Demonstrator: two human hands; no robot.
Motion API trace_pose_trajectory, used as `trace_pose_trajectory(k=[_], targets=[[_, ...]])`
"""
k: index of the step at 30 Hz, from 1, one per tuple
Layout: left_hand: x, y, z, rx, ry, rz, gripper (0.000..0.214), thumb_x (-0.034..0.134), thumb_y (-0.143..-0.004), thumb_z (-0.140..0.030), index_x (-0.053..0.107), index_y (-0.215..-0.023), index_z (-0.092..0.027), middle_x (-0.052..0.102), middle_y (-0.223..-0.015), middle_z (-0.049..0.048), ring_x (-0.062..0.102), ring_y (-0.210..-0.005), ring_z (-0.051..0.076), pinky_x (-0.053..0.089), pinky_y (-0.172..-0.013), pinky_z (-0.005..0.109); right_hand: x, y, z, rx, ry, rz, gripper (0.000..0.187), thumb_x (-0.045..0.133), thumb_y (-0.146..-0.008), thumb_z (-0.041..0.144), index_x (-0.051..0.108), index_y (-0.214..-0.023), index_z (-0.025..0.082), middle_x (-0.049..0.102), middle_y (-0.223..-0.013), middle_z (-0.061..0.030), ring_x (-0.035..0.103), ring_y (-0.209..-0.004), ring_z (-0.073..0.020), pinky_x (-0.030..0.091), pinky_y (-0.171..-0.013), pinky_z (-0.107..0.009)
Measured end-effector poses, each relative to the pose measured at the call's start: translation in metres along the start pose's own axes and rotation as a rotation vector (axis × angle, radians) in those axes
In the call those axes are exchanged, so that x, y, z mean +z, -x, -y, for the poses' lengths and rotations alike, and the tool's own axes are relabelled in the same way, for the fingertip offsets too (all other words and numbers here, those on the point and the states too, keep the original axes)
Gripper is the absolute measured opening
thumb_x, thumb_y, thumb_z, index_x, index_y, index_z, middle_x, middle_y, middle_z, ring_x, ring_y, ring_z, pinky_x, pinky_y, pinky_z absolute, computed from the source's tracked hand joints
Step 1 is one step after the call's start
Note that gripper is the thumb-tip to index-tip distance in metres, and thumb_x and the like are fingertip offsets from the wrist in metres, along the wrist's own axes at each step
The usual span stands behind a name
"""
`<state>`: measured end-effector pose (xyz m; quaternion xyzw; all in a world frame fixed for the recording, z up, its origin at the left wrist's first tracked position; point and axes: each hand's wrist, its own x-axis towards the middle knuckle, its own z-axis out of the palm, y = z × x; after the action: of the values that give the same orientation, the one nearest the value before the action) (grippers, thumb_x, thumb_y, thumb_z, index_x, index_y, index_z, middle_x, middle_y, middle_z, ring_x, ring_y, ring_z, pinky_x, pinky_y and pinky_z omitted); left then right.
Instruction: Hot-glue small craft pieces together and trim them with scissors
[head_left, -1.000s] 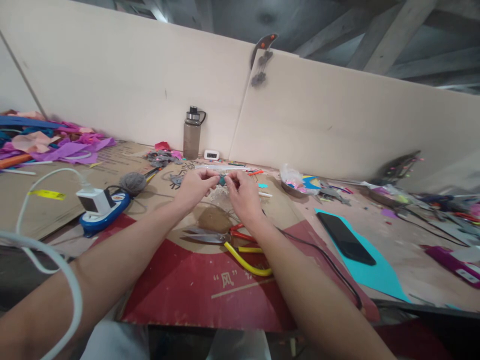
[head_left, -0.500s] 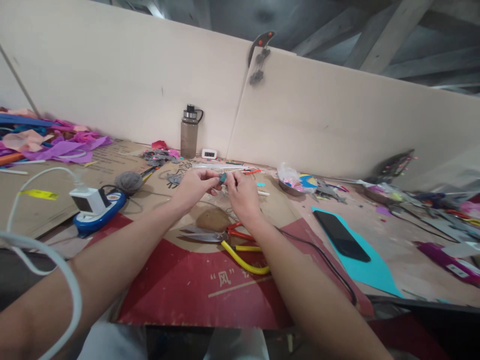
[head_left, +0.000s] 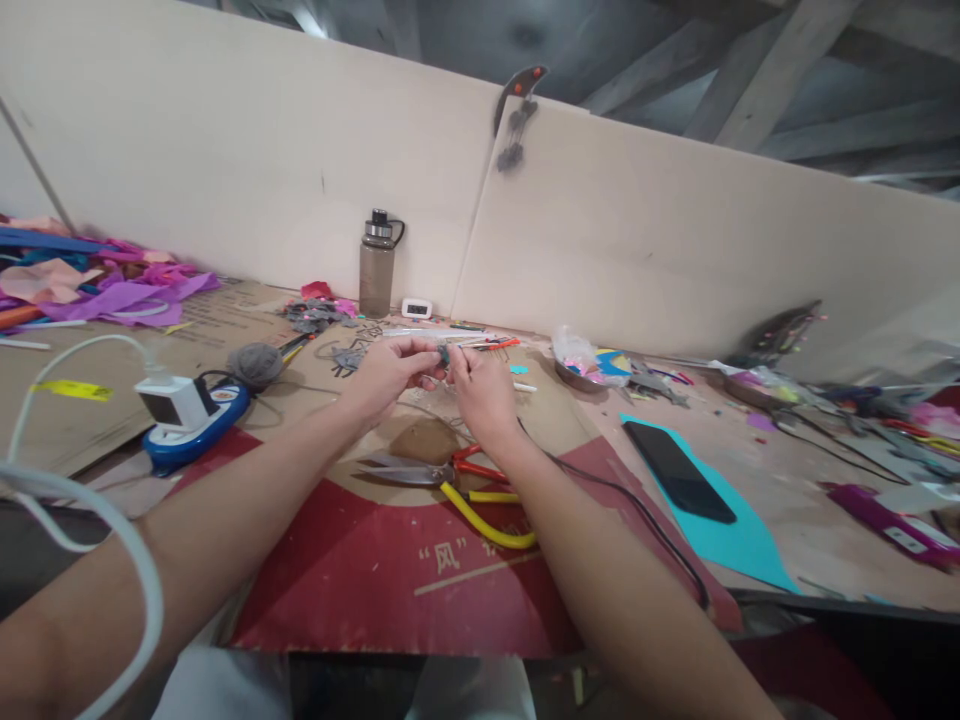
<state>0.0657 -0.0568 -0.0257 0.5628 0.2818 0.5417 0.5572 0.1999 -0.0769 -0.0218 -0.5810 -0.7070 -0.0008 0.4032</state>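
Note:
My left hand (head_left: 390, 372) and my right hand (head_left: 480, 390) meet above the cardboard-covered bench (head_left: 225, 330), fingers pinched together on a small teal and grey piece (head_left: 444, 354) held between them. Thin wire or thread seems to trail from it, too fine to make out. Just below my wrists lie yellow-handled shears (head_left: 450, 480) and red-handled pliers (head_left: 480, 465) on a red printed sheet (head_left: 390, 570).
A water bottle (head_left: 375, 265) stands against the back board beside a small white clock (head_left: 416, 308). A grey yarn ball (head_left: 255, 364), a blue and white charger (head_left: 191, 415) with white cable, coloured paper scraps (head_left: 112, 290), a black phone (head_left: 679, 484) on teal paper, and cluttered tools at right.
The camera has shifted slightly. My fingers have kept working the small piece, which now shows less teal between them. Both hands stay in the same place.

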Motion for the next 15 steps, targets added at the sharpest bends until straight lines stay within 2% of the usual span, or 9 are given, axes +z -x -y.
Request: trace_pose_trajectory(k=[4,8,15], targets=[[0.0006,0.0006,-0.0006,-0.002,0.007,0.03,0.018,0.071,-0.065,-0.027,0.064,-0.074,-0.013,0.063,-0.072,0.0027,0.059,-0.065,0.012,0.043,-0.054,0.022,0.0002,0.0001,0.0003,-0.011,0.033,0.001,0.044,0.032,-0.092,0.039,0.065,-0.073,0.019,0.066,-0.068,-0.0033,0.053,-0.058,-0.0126,0.028,-0.055,-0.024],[-0.0021,-0.0011,0.0022,0.011,-0.074,0.004,0.02,0.068,-0.067,-0.032,0.064,-0.073,-0.013,0.063,-0.07,0.0038,0.058,-0.064,0.011,0.042,-0.051,0.021,0.0013,0.0012,0.0015,-0.032,0.076,-0.017,0.042,0.034,-0.091,0.039,0.063,-0.069,0.019,0.063,-0.064,-0.0032,0.051,-0.057,-0.0131,0.027,-0.055,-0.026],[-0.0067,-0.0023,0.0026,0.022,-0.153,-0.118,0.015,0.065,-0.068,-0.028,0.058,-0.066,-0.014,0.054,-0.054,-0.0009,0.046,-0.047,0.007,0.034,-0.043,0.019,0.0038,0.0007,-0.0025,-0.095,-0.163,0.023,0.036,0.036,-0.09,0.041,0.054,-0.067,0.019,0.055,-0.06,0.0004,0.047,-0.057,-0.0119,0.03,-0.056,-0.024]])
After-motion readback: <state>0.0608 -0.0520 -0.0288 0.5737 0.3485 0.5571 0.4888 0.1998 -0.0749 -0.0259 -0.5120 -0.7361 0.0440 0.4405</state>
